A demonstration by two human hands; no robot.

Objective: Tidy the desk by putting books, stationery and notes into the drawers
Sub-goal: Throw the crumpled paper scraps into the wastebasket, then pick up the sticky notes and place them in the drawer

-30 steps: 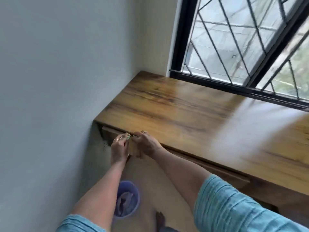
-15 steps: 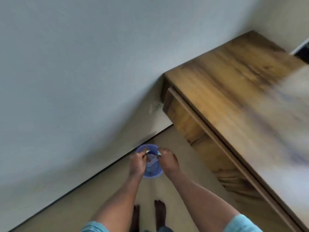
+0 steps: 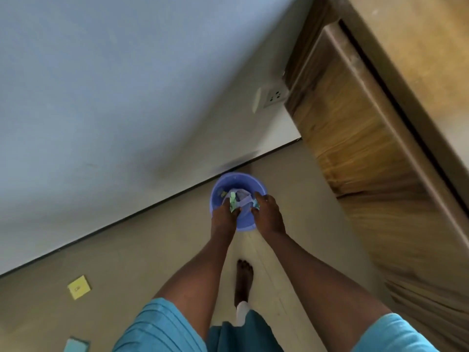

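Both hands were down over the small purple bin (image 3: 229,179), which stood on the floor against the wall, just left of the wooden desk (image 3: 411,36). The left hand (image 3: 224,215) had its fingertips pinched together on a green paper scrap (image 3: 232,204). The right hand (image 3: 268,212) had its fingers bent and closed on a second green scrap (image 3: 256,205) at the bin's right rim. Both scraps were held over the bin mouth, above some pale crumpled stuff (image 3: 242,198) inside it, liner or paper, can't tell which.

Risks, as I judge them:
- The scraps are light and the right one sat right at the rim, so a release there could send it fluttering onto the floor.
- The bin looked thin and light, so a wrist leaning on the rim could tip it.
- If the green bits were notes, binning them would go against the task, which wants them in the drawer (image 3: 355,118). The drawer front looked pushed in.
- A yellow sticky note (image 3: 79,287) and a blue pad (image 3: 76,346) lay on the floor well behind the bin and are easy to overlook. The bare foot (image 3: 244,275) could crease them on the step back.
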